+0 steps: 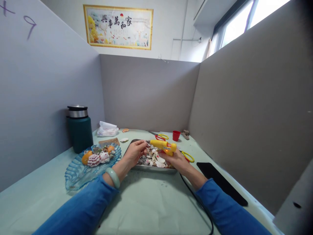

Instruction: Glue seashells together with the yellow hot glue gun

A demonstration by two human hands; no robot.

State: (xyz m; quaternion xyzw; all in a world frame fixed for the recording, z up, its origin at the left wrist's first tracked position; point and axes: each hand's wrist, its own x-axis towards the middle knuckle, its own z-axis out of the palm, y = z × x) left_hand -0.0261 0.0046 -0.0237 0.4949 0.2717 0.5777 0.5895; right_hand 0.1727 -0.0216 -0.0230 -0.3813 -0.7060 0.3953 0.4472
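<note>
Daylight comes in from the window (241,24) at the upper right, which is blown out to plain white. The scene is bright and evenly lit. The right-hand partition (256,107) faces away from the light and reads darker than the left partition (36,98). Soft, faint shadows lie on the table (151,202) under the sleeves (80,209) and along the steel tray (156,168). Small highlights glint on the blue glass dish (75,174) and the flask's lid (77,111). An orange lamp glows on the glue gun (163,146). Straight edges bow toward the frame's borders, and the lower right corner darkens. The shells (156,158) are too small to resolve singly.
</note>
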